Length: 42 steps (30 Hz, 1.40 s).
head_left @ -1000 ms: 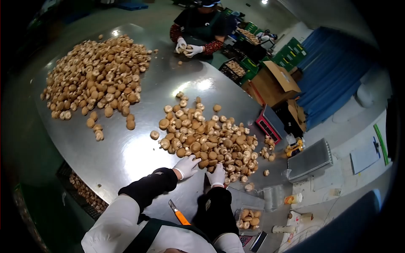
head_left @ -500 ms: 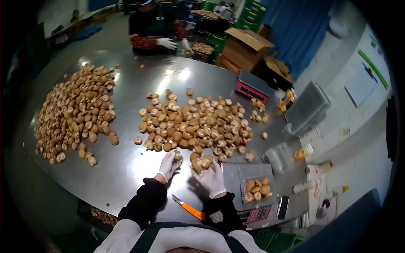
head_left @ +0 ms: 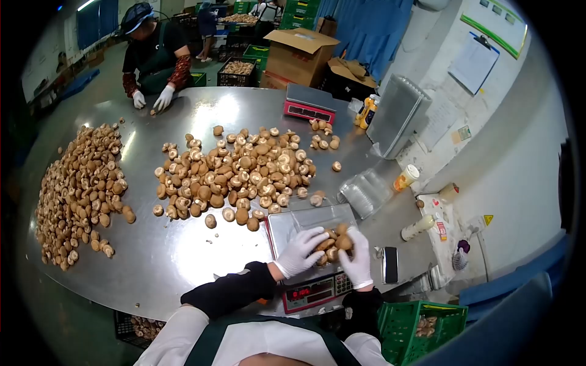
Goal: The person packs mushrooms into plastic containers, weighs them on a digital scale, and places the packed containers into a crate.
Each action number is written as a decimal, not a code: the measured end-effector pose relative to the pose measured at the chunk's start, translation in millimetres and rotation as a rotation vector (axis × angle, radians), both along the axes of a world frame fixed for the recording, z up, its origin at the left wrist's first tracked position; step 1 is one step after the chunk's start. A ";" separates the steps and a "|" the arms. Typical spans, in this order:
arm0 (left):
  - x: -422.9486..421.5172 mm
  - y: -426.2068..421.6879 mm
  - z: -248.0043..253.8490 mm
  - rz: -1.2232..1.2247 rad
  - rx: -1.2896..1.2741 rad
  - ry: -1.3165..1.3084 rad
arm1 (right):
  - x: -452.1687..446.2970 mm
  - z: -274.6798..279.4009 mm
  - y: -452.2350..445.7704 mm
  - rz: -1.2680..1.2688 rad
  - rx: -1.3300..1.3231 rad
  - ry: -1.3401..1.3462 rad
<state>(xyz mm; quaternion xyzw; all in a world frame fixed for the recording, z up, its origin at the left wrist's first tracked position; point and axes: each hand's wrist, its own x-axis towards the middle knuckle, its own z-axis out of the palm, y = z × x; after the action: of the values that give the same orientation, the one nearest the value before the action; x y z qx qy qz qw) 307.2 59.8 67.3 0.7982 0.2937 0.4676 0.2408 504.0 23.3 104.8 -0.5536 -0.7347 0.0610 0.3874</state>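
mushrooms (head_left: pixel 330 243): partly covered by left hand (head_left: pixel 299 253), right hand (head_left: pixel 358 262) | orange handle (head_left: pixel 262 301): mostly hidden | clipboard (head_left: pixel 474 64): writing illegible

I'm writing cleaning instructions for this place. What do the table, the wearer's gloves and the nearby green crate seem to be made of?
Table: metal, perhaps stainless steel, satin finish; it's gray with blurred bright reflections.
Gloves: thin, white, matte, close-fitting; rubber or fabric, I can't tell which.
Green crate: probably molded plastic, low sheen; evenly colored, with stiff, patterned walls.
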 end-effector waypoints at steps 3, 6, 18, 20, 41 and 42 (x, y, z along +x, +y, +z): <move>18.0 -2.2 -14.5 0.006 0.172 0.353 | 5.6 -9.6 -10.8 0.129 -0.063 -0.372; 15.8 -4.0 -16.5 0.008 0.148 0.343 | 17.5 -12.2 -12.6 0.155 -0.096 -0.050; -41.6 -35.8 -17.2 0.167 -0.727 -0.337 | 104.1 -11.5 40.9 -0.139 -0.160 0.703; -36.3 -42.4 -24.7 -0.030 -0.998 -0.430 | 114.8 -27.3 72.1 -0.048 -0.243 0.819; -121.9 16.6 -91.5 0.876 -0.168 0.559 | 81.5 -57.3 45.1 -0.116 -0.386 0.800; -132.8 19.1 -107.1 0.915 -0.240 0.607 | 81.5 -44.9 37.7 -0.138 -0.402 0.837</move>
<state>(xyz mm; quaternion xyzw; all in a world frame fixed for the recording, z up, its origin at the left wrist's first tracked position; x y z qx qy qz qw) 174.4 78.9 -39.9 0.6552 0.7173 0.2369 0.0071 585.5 60.9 59.9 -0.5929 -0.4506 0.3943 0.5385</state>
